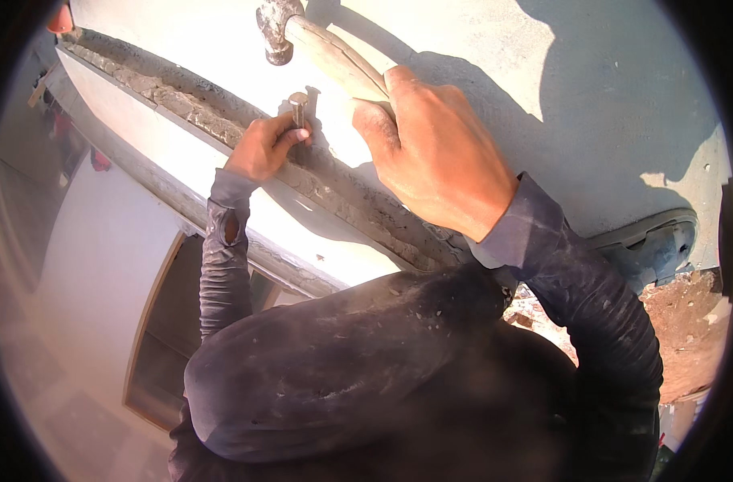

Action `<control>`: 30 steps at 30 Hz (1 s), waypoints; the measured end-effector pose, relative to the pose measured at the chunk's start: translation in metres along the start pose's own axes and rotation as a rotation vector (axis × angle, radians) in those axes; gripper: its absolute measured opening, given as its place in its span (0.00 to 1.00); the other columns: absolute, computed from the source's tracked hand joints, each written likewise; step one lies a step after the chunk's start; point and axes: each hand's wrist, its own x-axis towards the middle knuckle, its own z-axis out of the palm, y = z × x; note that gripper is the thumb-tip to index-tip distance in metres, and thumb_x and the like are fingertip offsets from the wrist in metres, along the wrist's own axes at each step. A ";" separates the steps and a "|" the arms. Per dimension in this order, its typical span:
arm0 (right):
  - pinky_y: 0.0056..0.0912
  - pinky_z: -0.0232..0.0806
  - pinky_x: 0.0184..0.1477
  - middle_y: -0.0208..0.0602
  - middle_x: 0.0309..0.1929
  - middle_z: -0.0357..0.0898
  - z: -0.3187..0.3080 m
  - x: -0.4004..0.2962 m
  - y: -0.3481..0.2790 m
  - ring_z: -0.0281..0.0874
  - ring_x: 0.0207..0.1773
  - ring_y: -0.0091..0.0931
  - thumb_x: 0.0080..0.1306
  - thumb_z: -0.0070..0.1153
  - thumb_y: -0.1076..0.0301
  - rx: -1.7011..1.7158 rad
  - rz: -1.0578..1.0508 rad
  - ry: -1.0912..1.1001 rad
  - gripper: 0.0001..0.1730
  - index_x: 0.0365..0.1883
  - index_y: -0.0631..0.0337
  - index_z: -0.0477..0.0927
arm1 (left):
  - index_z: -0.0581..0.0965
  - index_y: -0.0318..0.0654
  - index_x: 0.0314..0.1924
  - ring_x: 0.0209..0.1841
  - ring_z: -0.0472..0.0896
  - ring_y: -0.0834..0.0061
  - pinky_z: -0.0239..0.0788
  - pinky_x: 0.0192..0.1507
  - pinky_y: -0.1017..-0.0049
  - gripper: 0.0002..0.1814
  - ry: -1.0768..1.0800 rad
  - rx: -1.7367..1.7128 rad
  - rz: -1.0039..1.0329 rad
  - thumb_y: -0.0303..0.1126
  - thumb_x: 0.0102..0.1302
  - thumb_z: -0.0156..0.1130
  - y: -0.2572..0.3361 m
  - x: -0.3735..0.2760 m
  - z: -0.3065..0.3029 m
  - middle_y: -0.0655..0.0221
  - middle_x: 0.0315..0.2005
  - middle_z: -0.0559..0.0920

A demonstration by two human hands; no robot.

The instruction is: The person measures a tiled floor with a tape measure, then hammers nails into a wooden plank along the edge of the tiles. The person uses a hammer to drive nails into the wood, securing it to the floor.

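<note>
Near the top centre, my left hand (267, 144) pinches a metal chisel (299, 108) between thumb and fingers. The chisel's struck end points up, and its lower end is hidden in a rough channel (366, 187) cut along the grey masonry. My right hand (442, 150) is closed round the wooden handle (342, 54) of a hammer. The worn steel hammer head (277, 30) is above and slightly left of the chisel in the picture, apart from it. Strong sunlight washes out the surface between the two tools.
A pale ledge (318, 241) runs diagonally below the channel. My dusty, dark-clad leg (342, 355) fills the lower middle. A grey plastic piece (656, 247) lies at the right, near broken masonry (683, 331). At the lower left is a wood-framed opening (161, 337).
</note>
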 end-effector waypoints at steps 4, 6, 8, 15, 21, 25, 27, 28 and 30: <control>0.43 0.65 0.28 0.53 0.19 0.74 -0.020 0.017 -0.009 0.75 0.22 0.44 0.73 0.51 0.60 0.074 -0.297 0.251 0.20 0.37 0.74 0.74 | 0.80 0.31 0.45 0.38 0.81 0.73 0.72 0.48 0.70 0.13 0.110 -0.094 0.056 0.36 0.73 0.59 0.001 -0.006 -0.004 0.64 0.34 0.85; 0.43 0.65 0.30 0.51 0.22 0.74 -0.023 0.022 -0.005 0.75 0.25 0.43 0.72 0.50 0.62 0.087 -0.334 0.241 0.17 0.37 0.72 0.74 | 0.80 0.31 0.45 0.38 0.81 0.75 0.73 0.47 0.70 0.15 0.147 -0.175 0.061 0.38 0.72 0.62 -0.009 -0.009 -0.007 0.67 0.33 0.85; 0.42 0.66 0.32 0.50 0.25 0.74 -0.027 0.025 0.002 0.75 0.28 0.42 0.72 0.48 0.65 0.101 -0.366 0.231 0.14 0.37 0.70 0.74 | 0.80 0.32 0.44 0.37 0.79 0.79 0.73 0.44 0.73 0.17 0.187 -0.201 0.041 0.40 0.68 0.68 -0.009 -0.008 -0.004 0.71 0.31 0.84; 0.40 0.70 0.37 0.50 0.28 0.76 -0.036 0.023 0.014 0.77 0.32 0.43 0.71 0.47 0.66 -0.113 -0.451 0.309 0.11 0.39 0.67 0.75 | 0.79 0.31 0.46 0.37 0.80 0.81 0.73 0.43 0.76 0.18 0.160 -0.051 -0.047 0.36 0.65 0.72 0.007 -0.001 -0.007 0.68 0.32 0.84; 0.43 0.70 0.38 0.53 0.28 0.76 -0.046 0.026 0.003 0.78 0.32 0.45 0.70 0.48 0.68 0.038 -0.187 0.115 0.10 0.40 0.68 0.75 | 0.78 0.29 0.46 0.31 0.82 0.74 0.74 0.37 0.71 0.20 0.231 -0.021 0.020 0.38 0.64 0.72 0.003 -0.001 0.005 0.61 0.28 0.84; 0.44 0.70 0.37 0.54 0.28 0.77 -0.053 0.028 0.005 0.78 0.31 0.46 0.70 0.47 0.68 0.078 -0.282 0.108 0.11 0.42 0.68 0.75 | 0.78 0.27 0.44 0.27 0.81 0.72 0.73 0.32 0.70 0.20 0.209 0.013 0.042 0.39 0.64 0.72 0.005 -0.002 0.001 0.58 0.25 0.83; 0.45 0.70 0.37 0.54 0.29 0.77 -0.062 0.023 -0.013 0.78 0.31 0.46 0.70 0.47 0.68 0.095 -0.300 0.117 0.11 0.44 0.68 0.74 | 0.77 0.27 0.42 0.26 0.79 0.73 0.72 0.31 0.70 0.19 0.226 0.009 0.057 0.38 0.64 0.71 0.005 -0.004 0.003 0.58 0.24 0.82; 0.45 0.70 0.37 0.54 0.29 0.77 -0.063 0.023 -0.016 0.78 0.31 0.46 0.70 0.47 0.68 0.090 -0.281 0.102 0.11 0.45 0.68 0.74 | 0.77 0.27 0.40 0.25 0.78 0.73 0.71 0.30 0.70 0.19 0.234 0.017 0.065 0.38 0.65 0.71 0.006 -0.005 0.003 0.59 0.23 0.81; 0.44 0.70 0.37 0.54 0.29 0.76 -0.065 0.022 -0.019 0.78 0.31 0.46 0.70 0.47 0.69 0.056 -0.218 0.054 0.11 0.46 0.68 0.73 | 0.75 0.27 0.37 0.23 0.75 0.74 0.69 0.28 0.70 0.18 0.225 0.058 0.060 0.37 0.65 0.70 0.012 -0.006 0.002 0.60 0.22 0.79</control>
